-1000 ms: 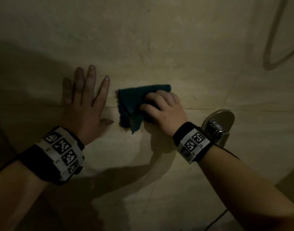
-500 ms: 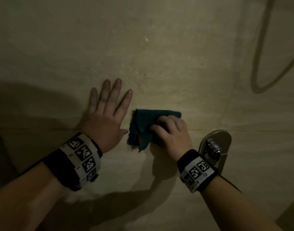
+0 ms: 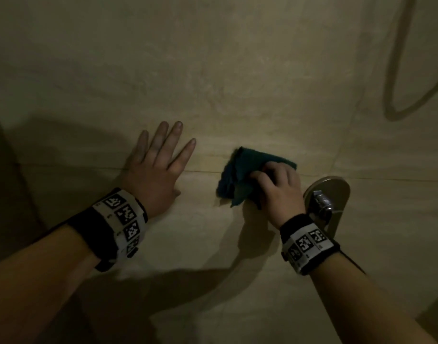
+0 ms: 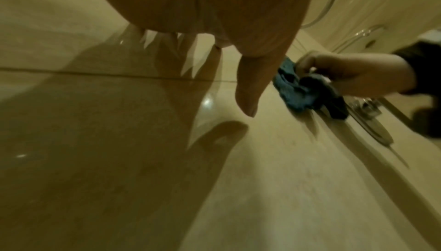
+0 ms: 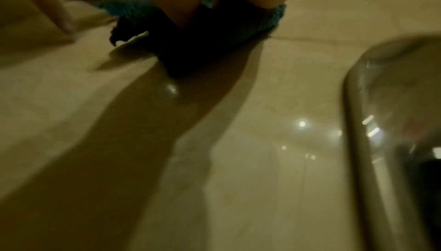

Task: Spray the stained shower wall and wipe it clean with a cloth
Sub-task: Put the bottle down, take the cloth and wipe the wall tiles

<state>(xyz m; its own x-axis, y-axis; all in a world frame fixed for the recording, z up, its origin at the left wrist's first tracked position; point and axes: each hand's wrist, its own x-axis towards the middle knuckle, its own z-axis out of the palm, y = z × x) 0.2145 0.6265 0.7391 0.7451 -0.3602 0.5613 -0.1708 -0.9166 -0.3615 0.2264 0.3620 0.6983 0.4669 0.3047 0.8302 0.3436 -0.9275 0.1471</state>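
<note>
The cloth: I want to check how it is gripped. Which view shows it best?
The head view: the whole teal cloth lies on the wall under the right hand. The left wrist view shows it small and side-on; the right wrist view shows it dark and blurred.

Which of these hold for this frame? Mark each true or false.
1. The right hand grips the cloth. True.
2. The left hand holds a spray bottle. False: it lies flat on the wall, fingers spread, holding nothing.
3. The cloth is white. False: it is dark teal.
4. The valve sits just right of the right hand. True.
5. The two hands overlap. False: bare wall shows between them.
</note>
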